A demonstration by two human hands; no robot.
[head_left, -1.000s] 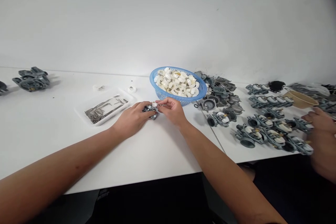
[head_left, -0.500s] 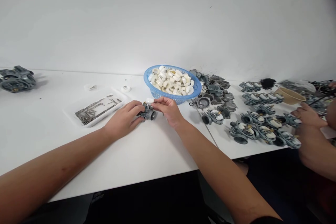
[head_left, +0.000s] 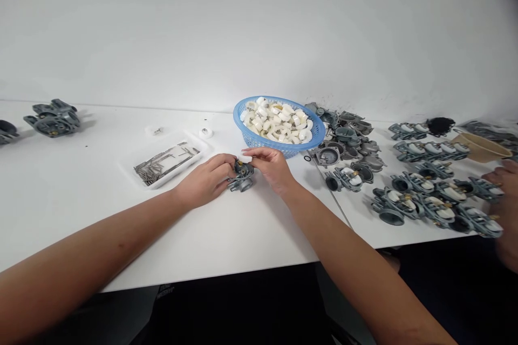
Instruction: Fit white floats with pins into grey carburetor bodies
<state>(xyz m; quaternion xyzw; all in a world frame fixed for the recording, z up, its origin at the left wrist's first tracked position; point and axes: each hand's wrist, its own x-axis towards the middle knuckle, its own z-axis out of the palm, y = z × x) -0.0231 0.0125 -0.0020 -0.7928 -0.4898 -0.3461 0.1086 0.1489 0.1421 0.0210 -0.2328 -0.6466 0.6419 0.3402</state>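
My left hand (head_left: 208,179) grips the left side of a small grey metal carburetor body (head_left: 242,178) on the white table. Its round opening faces toward me, and brass parts show inside. My right hand (head_left: 272,166) pinches a white plastic float (head_left: 244,157) at the body's top edge. Whether the float is seated cannot be made out. Behind my right hand stands a blue basket (head_left: 239,113) heaped with white floats (head_left: 279,121). To the left of the body lies a clear tray (head_left: 151,186) of thin metal pins (head_left: 151,170).
Grey metal covers (head_left: 356,140) are piled right of the basket, beside a black ring (head_left: 307,158). Several carburetor bodies with floats (head_left: 439,207) stand at the right, near another person's hand (head_left: 502,178) and a tan container (head_left: 481,146). More bodies (head_left: 54,118) sit far left.
The view has shifted left, so the table's objects appear farther right. The carburetor body has tilted, showing more of its inside. The other person's hand has moved toward the right edge.
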